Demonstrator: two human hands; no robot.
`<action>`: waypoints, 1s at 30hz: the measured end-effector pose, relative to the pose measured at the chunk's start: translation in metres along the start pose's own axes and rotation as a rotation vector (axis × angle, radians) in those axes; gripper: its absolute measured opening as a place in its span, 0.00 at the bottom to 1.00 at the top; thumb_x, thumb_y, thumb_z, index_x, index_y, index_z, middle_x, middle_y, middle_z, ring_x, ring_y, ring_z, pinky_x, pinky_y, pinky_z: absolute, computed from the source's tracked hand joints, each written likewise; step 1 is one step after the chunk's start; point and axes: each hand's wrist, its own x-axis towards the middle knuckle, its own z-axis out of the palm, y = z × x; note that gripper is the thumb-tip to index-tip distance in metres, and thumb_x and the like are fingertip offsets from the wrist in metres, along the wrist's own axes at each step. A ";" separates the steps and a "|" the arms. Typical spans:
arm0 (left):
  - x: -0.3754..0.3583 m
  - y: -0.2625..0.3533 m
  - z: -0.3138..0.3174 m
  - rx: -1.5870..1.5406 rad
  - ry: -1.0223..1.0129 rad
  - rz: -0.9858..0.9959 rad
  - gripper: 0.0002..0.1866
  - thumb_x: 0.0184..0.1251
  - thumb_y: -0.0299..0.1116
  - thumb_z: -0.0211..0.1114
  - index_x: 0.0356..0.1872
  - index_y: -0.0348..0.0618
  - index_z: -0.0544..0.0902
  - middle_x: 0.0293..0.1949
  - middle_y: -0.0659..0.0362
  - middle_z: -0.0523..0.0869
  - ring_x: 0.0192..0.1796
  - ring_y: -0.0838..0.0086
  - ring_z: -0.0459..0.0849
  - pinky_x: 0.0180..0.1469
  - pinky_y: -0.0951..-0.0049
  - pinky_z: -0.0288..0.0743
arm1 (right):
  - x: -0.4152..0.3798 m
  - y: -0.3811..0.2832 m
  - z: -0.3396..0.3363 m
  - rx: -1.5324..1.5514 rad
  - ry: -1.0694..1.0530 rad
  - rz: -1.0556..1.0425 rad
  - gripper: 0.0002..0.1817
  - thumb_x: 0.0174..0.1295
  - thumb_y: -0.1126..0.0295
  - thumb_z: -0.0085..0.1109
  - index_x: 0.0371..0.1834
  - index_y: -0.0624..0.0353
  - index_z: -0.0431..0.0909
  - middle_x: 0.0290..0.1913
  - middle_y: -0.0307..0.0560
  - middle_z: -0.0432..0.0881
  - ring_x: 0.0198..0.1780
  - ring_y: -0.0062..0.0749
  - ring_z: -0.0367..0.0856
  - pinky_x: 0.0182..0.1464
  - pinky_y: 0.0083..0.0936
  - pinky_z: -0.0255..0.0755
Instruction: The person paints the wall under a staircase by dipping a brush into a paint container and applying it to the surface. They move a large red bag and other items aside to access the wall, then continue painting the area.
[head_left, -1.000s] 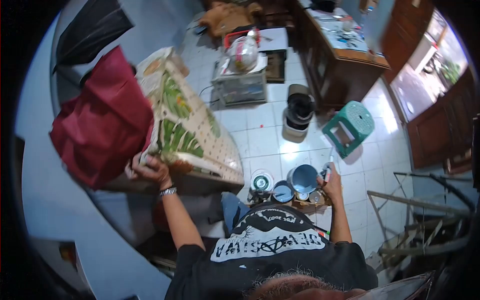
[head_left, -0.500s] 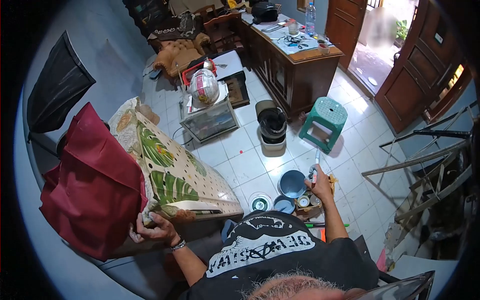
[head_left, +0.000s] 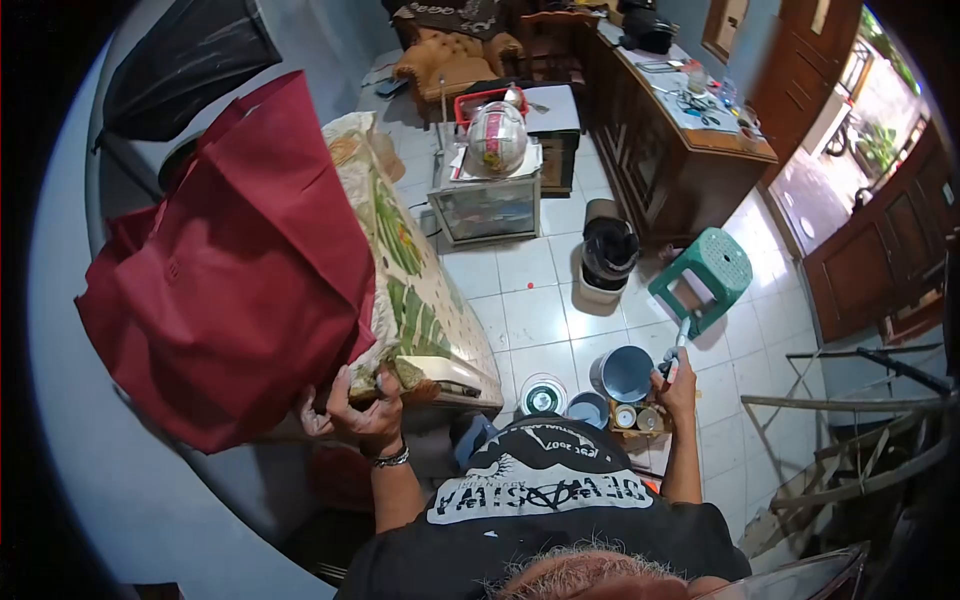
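My left hand (head_left: 362, 418) is at the lower corner of a leaf-patterned cover (head_left: 412, 300), its fingers bent around the edge. A large maroon fabric bag (head_left: 235, 270) lies over the cover's left side, its hem right by my fingertips. My right hand (head_left: 677, 385) is closed around a slim tool with a pale end (head_left: 685, 330), pointing away from me; its exact kind I cannot tell. Just left of that hand stands a grey-blue bucket (head_left: 627, 373). Beside it are a smaller blue container (head_left: 588, 408) and a white round tub (head_left: 543, 396) with a green middle.
Small cans (head_left: 626, 416) sit in a box below the bucket. A green plastic stool (head_left: 715, 270) stands ahead, near a bin (head_left: 606, 255). Farther off are a glass case (head_left: 487, 212) and a wooden counter (head_left: 690, 170). Metal frames (head_left: 860, 400) lean at the right.
The view has turned left, so the room sits farther right in it. My left hand keeps its place at the cover's corner; my right hand still holds the tool near the bucket.
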 end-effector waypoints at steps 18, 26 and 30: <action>-0.009 -0.007 0.001 -0.172 -0.029 0.006 0.22 0.55 0.35 0.77 0.48 0.37 0.80 0.43 0.56 0.85 0.39 0.64 0.84 0.44 0.70 0.79 | 0.004 -0.006 -0.003 0.009 -0.002 -0.052 0.22 0.50 0.73 0.69 0.48 0.57 0.70 0.29 0.51 0.79 0.30 0.43 0.81 0.37 0.36 0.74; -0.007 -0.006 0.001 -0.132 -0.043 0.013 0.19 0.57 0.37 0.73 0.46 0.41 0.79 0.42 0.54 0.86 0.39 0.60 0.86 0.46 0.66 0.78 | 0.011 -0.003 0.000 0.009 0.005 -0.056 0.22 0.50 0.75 0.68 0.48 0.58 0.70 0.29 0.51 0.80 0.30 0.43 0.80 0.37 0.35 0.74; 0.002 0.000 -0.002 -0.123 -0.015 0.042 0.21 0.54 0.34 0.77 0.47 0.39 0.80 0.42 0.56 0.86 0.40 0.64 0.85 0.48 0.67 0.78 | 0.015 0.004 0.001 0.030 -0.006 -0.040 0.21 0.49 0.75 0.67 0.47 0.59 0.71 0.29 0.51 0.80 0.31 0.42 0.81 0.37 0.35 0.75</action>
